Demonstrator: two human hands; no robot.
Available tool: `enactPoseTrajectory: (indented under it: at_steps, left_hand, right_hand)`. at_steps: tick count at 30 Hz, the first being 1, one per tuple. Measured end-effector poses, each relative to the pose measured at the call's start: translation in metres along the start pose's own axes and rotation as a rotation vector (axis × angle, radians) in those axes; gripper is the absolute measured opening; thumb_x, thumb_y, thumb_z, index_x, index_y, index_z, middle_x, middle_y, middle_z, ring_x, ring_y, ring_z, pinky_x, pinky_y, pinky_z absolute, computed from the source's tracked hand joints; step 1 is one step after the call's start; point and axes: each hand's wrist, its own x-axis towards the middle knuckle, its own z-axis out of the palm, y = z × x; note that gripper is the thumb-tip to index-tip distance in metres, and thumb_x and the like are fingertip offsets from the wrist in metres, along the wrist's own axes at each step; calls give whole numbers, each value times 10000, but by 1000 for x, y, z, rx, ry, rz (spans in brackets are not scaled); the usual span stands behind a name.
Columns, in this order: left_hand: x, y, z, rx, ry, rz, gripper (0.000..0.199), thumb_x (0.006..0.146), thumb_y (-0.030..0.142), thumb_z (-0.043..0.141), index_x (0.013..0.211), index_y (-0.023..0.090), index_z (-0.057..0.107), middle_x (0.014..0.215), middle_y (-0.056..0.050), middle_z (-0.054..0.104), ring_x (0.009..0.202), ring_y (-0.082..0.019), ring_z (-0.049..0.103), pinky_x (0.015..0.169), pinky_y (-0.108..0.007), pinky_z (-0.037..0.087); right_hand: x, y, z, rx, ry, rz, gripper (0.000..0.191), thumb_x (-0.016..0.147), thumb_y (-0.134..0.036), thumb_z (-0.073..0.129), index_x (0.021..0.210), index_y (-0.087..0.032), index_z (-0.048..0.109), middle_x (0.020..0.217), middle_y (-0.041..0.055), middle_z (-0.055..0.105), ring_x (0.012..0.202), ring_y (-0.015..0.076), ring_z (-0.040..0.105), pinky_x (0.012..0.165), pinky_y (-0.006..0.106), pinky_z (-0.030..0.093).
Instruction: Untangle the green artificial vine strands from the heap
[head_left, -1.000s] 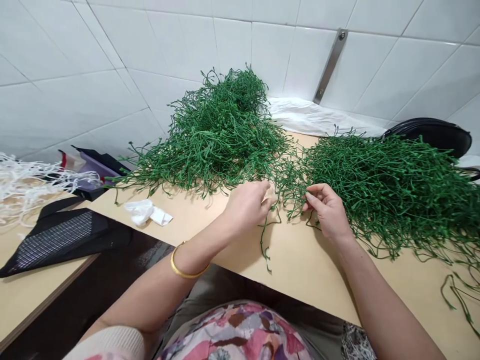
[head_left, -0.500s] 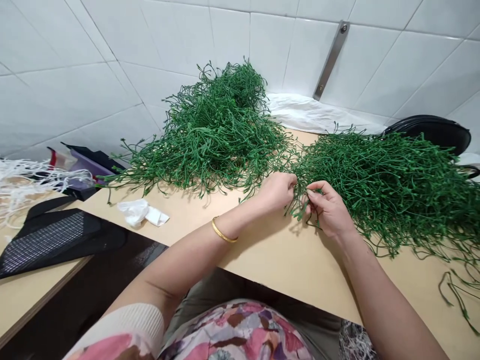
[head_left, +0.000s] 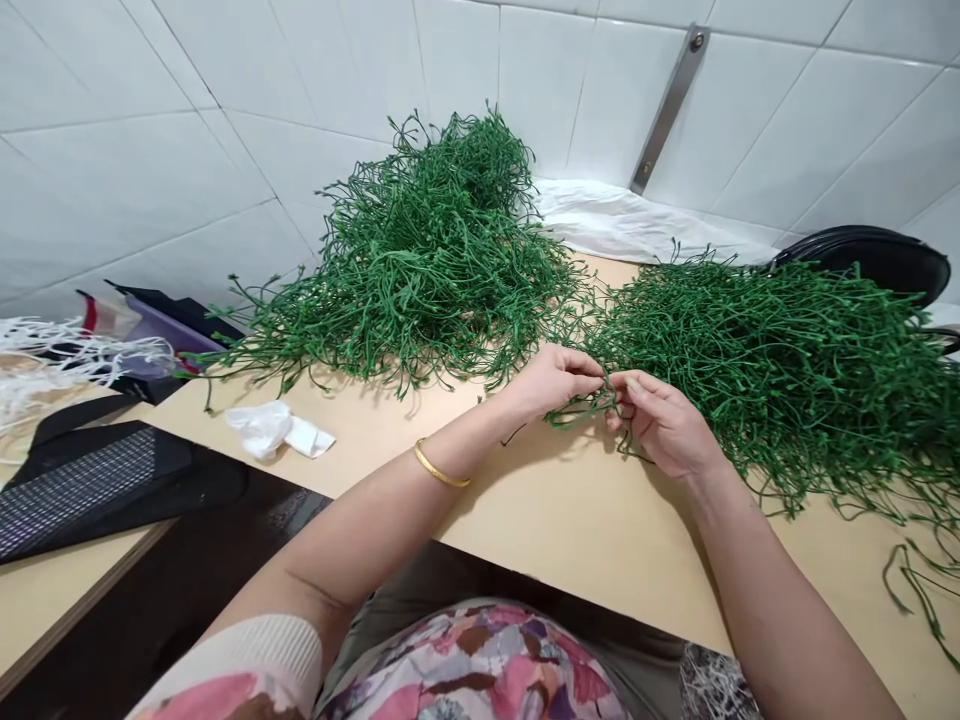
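Thin green artificial plant stems with small bud-like tips run between my two hands, above the tabletop. My left hand, with a gold bangle on its wrist, pinches them from the left. Fingertips of my right hand are closed on the same stems from the right, almost touching the left fingers. How many stems are held I cannot make out. Behind my left hand rises a large tangled heap of such stems. Another, flatter heap lies just beyond and right of my right hand.
A crumpled white tissue lies on the wooden tabletop, left of my forearm. White strands, a black mesh bag and a purple box are at far left. A black round-edged case stands against the tiled wall.
My hands have come together. The left fingers now pinch stems beside the right fingers, and the stems have swung leftward under my left hand. The camera view has shifted slightly.
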Motion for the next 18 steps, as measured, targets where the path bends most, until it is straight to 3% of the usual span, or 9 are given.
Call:
enactPoseTrajectory:
  at_steps: [6, 11, 15, 18]
  left_hand:
    - [1, -2, 0, -40, 77, 10, 121, 564, 127, 650, 684, 114, 657, 550, 45, 535, 531, -50, 448, 553, -202, 343]
    - [0, -1, -1, -121, -4, -19, 169, 555, 170, 708, 706, 112, 664, 508, 55, 483, 479, -35, 404, 494, -196, 297]
    - [2, -1, -3, -302, -91, -129, 240, 687, 332, 640, 698, 93, 664, 540, -5, 546, 474, -55, 461, 490, -209, 338]
    - [4, -3, -5, -342, -128, -174, 154, 674, 238, 646, 740, 100, 665, 543, -12, 571, 477, -71, 506, 503, -216, 361]
  right_hand:
    - [0, 1, -4, -192, 20, -52, 270, 720, -404, 638, 875, -185, 603, 655, -23, 538, 487, 56, 434, 451, 199, 347]
    - [-3, -1, -2, -301, 83, -120, 237, 675, -360, 682, 799, -180, 589, 503, -67, 413, 443, 47, 318, 406, 186, 221]
    - [-2, -1, -5, -280, 107, -160, 197, 699, -358, 654, 781, -188, 599, 521, -58, 418, 466, 57, 333, 425, 194, 248]
    - [1, 2, -9, -288, 125, -193, 177, 699, -353, 655, 769, -196, 615, 570, -45, 468, 515, 67, 396, 464, 198, 313]
